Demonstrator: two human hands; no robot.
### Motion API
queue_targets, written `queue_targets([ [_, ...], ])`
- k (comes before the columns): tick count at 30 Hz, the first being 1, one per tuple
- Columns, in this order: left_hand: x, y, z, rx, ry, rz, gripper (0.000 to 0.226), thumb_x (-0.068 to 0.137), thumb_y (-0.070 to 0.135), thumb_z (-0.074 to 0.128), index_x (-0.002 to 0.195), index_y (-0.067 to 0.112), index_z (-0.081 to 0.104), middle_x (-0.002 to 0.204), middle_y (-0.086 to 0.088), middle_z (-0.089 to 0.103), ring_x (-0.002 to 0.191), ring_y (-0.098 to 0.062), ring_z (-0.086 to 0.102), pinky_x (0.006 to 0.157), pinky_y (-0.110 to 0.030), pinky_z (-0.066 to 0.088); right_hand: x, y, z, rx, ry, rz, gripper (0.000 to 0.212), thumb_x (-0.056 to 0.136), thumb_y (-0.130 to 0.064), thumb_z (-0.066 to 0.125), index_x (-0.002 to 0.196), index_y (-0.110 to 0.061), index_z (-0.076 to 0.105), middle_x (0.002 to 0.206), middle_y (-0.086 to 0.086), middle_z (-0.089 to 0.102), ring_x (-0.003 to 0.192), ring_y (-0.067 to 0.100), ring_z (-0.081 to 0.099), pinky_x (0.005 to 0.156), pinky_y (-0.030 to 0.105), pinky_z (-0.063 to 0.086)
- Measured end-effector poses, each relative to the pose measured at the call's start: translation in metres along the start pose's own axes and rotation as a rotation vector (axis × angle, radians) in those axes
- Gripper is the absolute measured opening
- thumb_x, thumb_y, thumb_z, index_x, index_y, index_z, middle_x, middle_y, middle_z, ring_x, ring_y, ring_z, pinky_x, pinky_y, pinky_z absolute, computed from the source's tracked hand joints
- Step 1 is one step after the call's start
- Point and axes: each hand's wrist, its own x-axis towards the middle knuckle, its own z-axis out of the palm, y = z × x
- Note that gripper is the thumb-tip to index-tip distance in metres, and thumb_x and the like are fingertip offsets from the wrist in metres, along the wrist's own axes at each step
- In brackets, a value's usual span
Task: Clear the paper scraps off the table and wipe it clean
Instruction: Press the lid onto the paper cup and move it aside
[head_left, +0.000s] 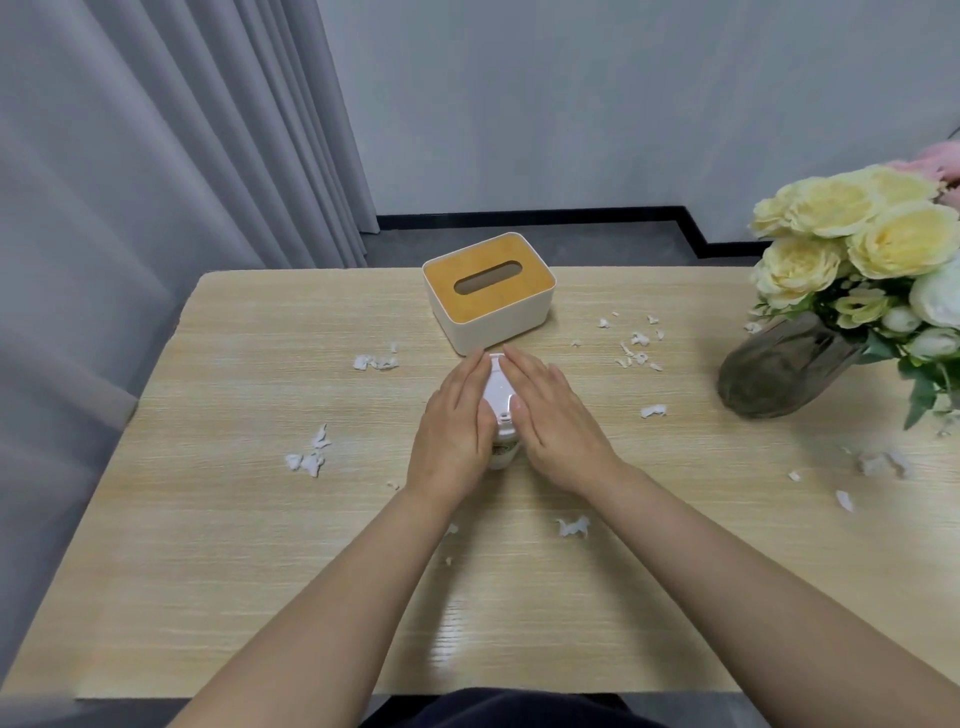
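Note:
A small white handheld device lies in the middle of the light wooden table. My left hand rests against its left side and my right hand against its right side, fingers straight, with the right thumb on top of it. White paper scraps are scattered over the table: a clump on the left, one behind my left hand, one near my right forearm, several small bits at the back right, and more at the right edge.
A white tissue box with a wooden lid stands just behind the device. A dark glass vase with yellow and white flowers stands at the right. Grey curtains hang at the left.

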Motion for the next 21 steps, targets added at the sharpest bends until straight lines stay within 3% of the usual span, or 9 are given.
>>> queue_targets([
  [7,0.001,-0.004,-0.001,-0.027,-0.007,0.002,0.060,0.091,0.034,0.017,0.143,0.012,0.036,0.152,-0.002,0.030,0.137,-0.014,0.032,0.109,-0.033,0.034,0.003,-0.001,-0.008,-0.032,-0.052,-0.010,0.059,0.097,-0.036,0.008,0.150,-0.012,0.016,0.158,-0.003,0.013,0.144,0.005,0.008,0.113,0.014,-0.008],
  [12,-0.001,0.001,-0.007,-0.011,-0.067,-0.026,0.047,0.100,0.019,0.027,0.147,0.016,0.027,0.156,0.005,0.019,0.135,-0.011,0.033,0.094,-0.028,0.042,0.001,-0.005,-0.015,0.023,-0.114,0.023,0.049,0.104,-0.025,0.020,0.151,-0.014,0.012,0.159,-0.005,0.007,0.144,0.004,0.003,0.114,0.016,-0.001],
  [18,0.000,0.009,-0.017,-0.160,-0.188,-0.091,0.047,0.103,0.020,0.026,0.149,0.019,0.018,0.157,0.010,0.008,0.139,0.000,0.016,0.105,-0.019,0.024,0.002,-0.004,-0.012,0.061,-0.123,0.047,0.049,0.104,-0.028,0.020,0.151,-0.016,0.012,0.159,-0.006,0.006,0.144,0.003,0.002,0.118,0.023,0.002],
  [21,-0.001,0.010,-0.018,-0.344,-0.207,-0.159,0.052,0.103,0.025,0.032,0.150,0.022,0.011,0.157,0.012,0.005,0.137,0.005,0.008,0.113,-0.022,0.014,0.002,-0.004,-0.009,0.157,-0.106,0.073,0.049,0.103,-0.029,0.022,0.151,-0.018,0.015,0.159,-0.007,0.006,0.144,0.003,0.001,0.119,0.028,0.006],
])
